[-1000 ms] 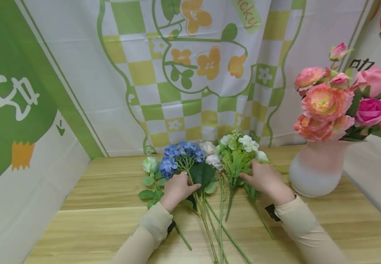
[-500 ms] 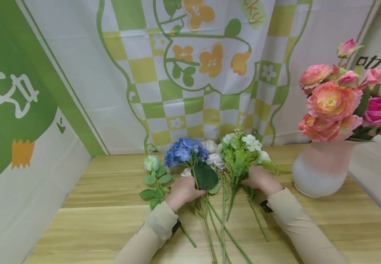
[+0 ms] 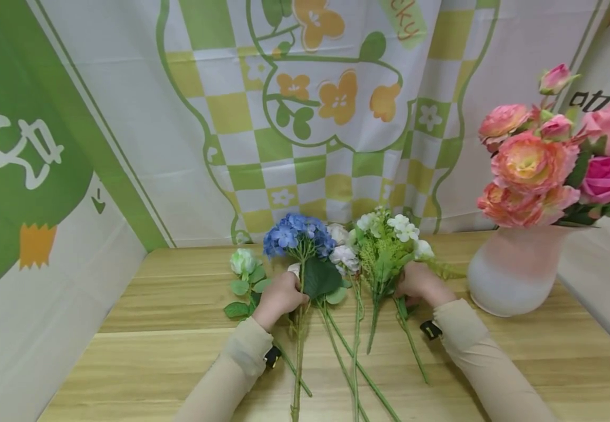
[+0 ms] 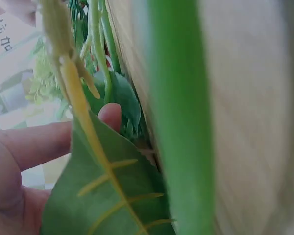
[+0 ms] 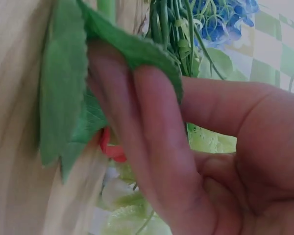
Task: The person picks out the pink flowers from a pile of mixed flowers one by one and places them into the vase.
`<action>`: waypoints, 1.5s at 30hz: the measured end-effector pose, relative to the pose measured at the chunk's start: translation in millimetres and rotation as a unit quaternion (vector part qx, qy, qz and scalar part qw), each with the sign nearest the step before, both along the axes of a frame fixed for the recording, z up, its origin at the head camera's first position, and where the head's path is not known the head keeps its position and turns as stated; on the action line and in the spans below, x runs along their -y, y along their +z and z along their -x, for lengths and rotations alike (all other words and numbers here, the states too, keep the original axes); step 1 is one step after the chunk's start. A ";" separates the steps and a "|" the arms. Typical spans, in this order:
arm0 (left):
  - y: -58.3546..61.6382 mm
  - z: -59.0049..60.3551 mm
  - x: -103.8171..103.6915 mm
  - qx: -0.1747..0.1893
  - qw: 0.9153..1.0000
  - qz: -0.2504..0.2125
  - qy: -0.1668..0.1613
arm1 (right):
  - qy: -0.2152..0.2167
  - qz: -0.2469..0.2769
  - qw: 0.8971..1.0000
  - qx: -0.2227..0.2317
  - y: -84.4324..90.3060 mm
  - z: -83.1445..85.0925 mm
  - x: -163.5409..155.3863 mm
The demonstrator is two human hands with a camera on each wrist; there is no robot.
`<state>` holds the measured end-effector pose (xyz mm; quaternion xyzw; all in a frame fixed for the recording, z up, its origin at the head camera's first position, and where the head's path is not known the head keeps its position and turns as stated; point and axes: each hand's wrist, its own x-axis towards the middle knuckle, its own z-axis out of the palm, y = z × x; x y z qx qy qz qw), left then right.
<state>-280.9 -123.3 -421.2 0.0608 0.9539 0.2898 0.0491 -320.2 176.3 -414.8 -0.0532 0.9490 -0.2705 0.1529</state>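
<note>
My left hand [image 3: 282, 295] grips the stem of a blue hydrangea [image 3: 297, 233] just below its large dark leaf [image 3: 322, 278]; the long stem [image 3: 298, 363] runs straight toward me. In the left wrist view the fingers [image 4: 44, 144] lie behind a big leaf [image 4: 105, 196] and a blurred green stem [image 4: 181, 122]. My right hand [image 3: 419, 283] is curled round the stems of a green spray with small white blossoms [image 3: 387, 239]. Its fingers [image 5: 152, 147] press against green leaves [image 5: 63, 93], with the hydrangea [image 5: 230, 14] behind. A white rosebud sprig [image 3: 243, 262] lies left of my left hand.
Several loose green stems [image 3: 355, 357] lie on the wooden table [image 3: 152, 357] between my forearms. A frosted white vase [image 3: 516, 271] of pink and orange roses [image 3: 532, 164] stands at the right. Printed green-and-yellow cloth [image 3: 305, 146] hangs behind and at both sides.
My left hand has closed on the hydrangea stem and raised it; the blue head sits higher and the stem now points straight at me. My right hand has stayed curled at the green spray.
</note>
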 end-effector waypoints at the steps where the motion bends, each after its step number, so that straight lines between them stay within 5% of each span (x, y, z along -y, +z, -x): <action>1: 0.4 0.6 1.9 0.000 1.000 -0.003 0.002 | -0.001 0.008 1.000 0.000 -0.1 0.9 -1.5; 6: 3.3 2.2 10.1 -0.011 1.000 -0.012 0.013 | 0.005 0.029 1.000 -0.001 5.1 2.4 -14.2; 18: 9.1 4.1 16.7 -0.023 0.999 -0.005 0.036 | 0.021 -0.035 0.999 -0.015 20.7 3.9 -50.9; 36: 12.6 2.2 18.6 -0.013 0.996 0.060 0.058 | 0.043 -0.050 0.998 -0.001 12.5 -0.9 -40.8; 45: 35.0 -15.2 3.8 -0.107 0.990 0.084 0.041 | 0.057 -0.041 0.997 0.014 16.5 -6.0 -39.1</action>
